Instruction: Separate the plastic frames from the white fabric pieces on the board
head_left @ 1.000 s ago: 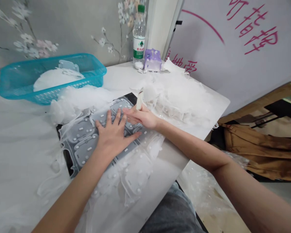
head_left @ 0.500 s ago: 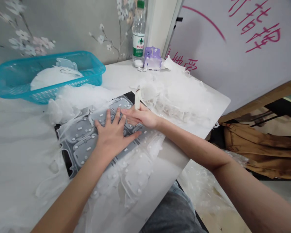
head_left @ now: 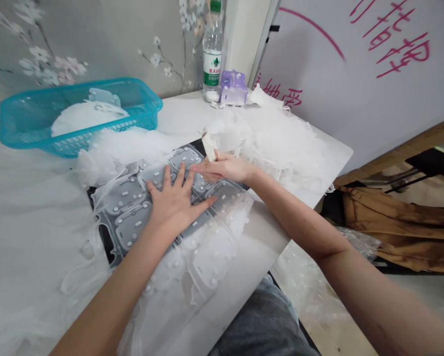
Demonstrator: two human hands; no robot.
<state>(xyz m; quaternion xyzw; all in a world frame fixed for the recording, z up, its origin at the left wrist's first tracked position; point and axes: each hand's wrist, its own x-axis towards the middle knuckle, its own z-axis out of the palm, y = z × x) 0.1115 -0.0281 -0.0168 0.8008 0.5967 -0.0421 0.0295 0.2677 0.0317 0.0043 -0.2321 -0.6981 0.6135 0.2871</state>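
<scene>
I see a blue basket [head_left: 144,121] at the back left of the white surface [head_left: 261,240], open at the top, with flat white pieces [head_left: 81,118] lying in it and a small clear piece [head_left: 104,96] propped at its far side. Further right stands a bottle [head_left: 212,54] with a green cap; I can't make out how full it is. A purple packet [head_left: 234,88] sits just beside it. One heap of scraps [head_left: 121,148] lies just in front of the basket, and a wider pile [head_left: 281,143] covers the back right, beyond my right hand [head_left: 229,167]. The panelled clear sheet [head_left: 133,225] lies mid-surface over a black board [head_left: 104,242]. My left hand [head_left: 173,202] is flat on it, grip spread with fingers apart; that forearm hides part of the sheet. My right grip is clamped on a tool [head_left: 208,148], its pale end jutting up; fingers hide the rest. More cloudy sheeting [head_left: 212,254] lies along the near side. A whiteboard [head_left: 318,89] stands behind, at right.
</scene>
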